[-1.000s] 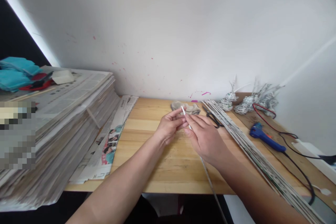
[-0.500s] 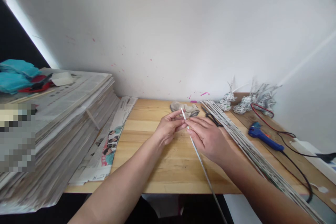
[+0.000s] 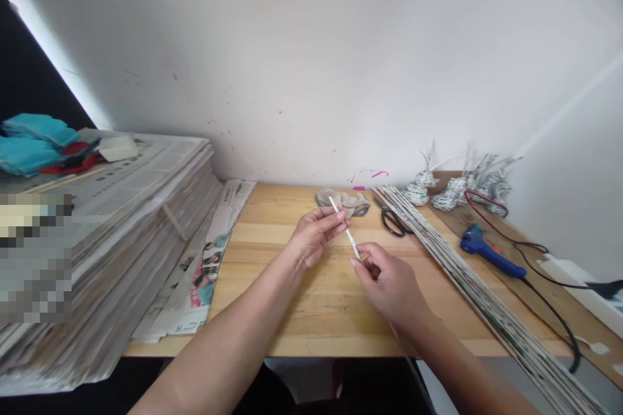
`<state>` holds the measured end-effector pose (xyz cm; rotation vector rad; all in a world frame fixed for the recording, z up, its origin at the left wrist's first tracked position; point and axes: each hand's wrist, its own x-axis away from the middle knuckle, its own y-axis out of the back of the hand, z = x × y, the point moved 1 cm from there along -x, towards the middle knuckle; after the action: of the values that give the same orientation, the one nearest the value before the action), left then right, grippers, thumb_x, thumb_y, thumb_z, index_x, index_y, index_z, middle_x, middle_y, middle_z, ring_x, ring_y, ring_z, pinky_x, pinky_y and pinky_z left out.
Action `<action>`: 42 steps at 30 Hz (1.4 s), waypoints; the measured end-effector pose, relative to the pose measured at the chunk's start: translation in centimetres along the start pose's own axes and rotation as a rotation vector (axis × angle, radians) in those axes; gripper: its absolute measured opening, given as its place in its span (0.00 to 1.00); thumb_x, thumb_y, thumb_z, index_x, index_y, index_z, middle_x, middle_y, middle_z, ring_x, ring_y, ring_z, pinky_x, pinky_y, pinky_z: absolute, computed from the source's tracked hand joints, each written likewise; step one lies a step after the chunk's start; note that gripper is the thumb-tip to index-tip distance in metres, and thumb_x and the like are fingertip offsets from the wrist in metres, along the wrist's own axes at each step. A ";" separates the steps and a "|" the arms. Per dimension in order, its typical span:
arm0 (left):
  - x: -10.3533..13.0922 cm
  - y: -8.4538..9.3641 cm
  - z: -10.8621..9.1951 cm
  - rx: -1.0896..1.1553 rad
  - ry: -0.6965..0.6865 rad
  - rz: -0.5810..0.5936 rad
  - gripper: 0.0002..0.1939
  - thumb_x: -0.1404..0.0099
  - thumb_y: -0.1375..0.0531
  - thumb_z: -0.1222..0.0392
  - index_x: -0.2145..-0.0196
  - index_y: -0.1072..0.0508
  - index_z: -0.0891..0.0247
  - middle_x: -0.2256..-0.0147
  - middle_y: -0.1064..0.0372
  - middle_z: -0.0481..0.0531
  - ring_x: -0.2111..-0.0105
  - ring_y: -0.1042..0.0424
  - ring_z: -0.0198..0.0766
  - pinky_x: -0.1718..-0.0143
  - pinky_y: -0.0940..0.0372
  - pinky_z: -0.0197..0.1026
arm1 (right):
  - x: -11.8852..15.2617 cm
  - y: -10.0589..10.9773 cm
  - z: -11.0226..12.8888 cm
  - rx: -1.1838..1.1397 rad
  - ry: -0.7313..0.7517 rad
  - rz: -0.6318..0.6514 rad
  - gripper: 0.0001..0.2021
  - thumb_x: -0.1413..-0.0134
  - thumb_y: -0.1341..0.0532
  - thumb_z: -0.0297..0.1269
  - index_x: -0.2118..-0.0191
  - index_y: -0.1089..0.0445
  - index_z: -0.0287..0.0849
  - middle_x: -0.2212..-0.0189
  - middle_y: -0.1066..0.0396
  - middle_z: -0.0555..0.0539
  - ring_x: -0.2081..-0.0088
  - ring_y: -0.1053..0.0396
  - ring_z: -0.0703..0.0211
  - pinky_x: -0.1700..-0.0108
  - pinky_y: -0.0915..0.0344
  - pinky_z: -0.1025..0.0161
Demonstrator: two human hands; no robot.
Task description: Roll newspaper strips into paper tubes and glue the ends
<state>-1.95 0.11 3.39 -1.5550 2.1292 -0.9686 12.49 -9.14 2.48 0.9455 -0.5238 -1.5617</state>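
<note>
A thin rolled newspaper tube runs slantwise between my two hands over the wooden table. Near its upper end, my left hand pinches it between thumb and fingers, and a short white tip sticks out beyond them. Lower down, my right hand is closed round the tube with thumb and forefinger. The rest of it passes under that hand and hangs past the table's front edge. Just behind my left hand lies a crumpled grey cloth. Black-handled scissors rest beyond my right hand.
A bundle of newspaper tubes lies along the right side. Beyond it are a blue glue gun with its cord, a white power strip and several woven paper pieces. A tall newspaper stack stands at the left, against the wooden table.
My right hand has slid down the tube toward me, away from my left hand, and its fingers have curled in. The scissors' handles are now uncovered. My left hand stays nearly in place.
</note>
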 end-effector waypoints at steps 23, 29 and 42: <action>-0.3 0.8 -0.7 0.106 0.066 0.020 0.05 0.41 0.39 0.72 0.66 0.26 0.69 0.68 0.26 0.53 0.68 0.24 0.32 0.69 0.29 0.28 | 0.5 1.5 -0.7 -0.653 -0.280 0.270 0.19 0.43 0.44 0.50 0.57 0.30 0.39 0.79 0.34 0.53 0.82 0.39 0.67 0.78 0.41 0.67; -0.4 0.8 -0.3 0.093 0.040 -0.032 0.05 0.40 0.39 0.70 0.63 0.26 0.69 0.67 0.26 0.54 0.67 0.24 0.31 0.70 0.29 0.26 | 2.6 3.7 -1.3 -0.320 -0.172 0.172 0.15 0.42 0.46 0.47 0.70 0.29 0.42 0.79 0.34 0.52 0.77 0.37 0.63 0.73 0.41 0.66; 0.7 0.2 1.3 -0.142 0.205 0.208 0.15 0.48 0.33 0.72 0.61 0.24 0.69 0.66 0.26 0.55 0.65 0.25 0.33 0.64 0.29 0.32 | 3.3 4.0 -0.8 -0.125 -0.109 0.070 0.14 0.40 0.47 0.45 0.70 0.30 0.44 0.80 0.34 0.53 0.76 0.37 0.61 0.71 0.44 0.64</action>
<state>-1.48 -0.92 2.41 -1.3081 2.4927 -0.9590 15.53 -13.02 4.14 0.7431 -0.5232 -1.5699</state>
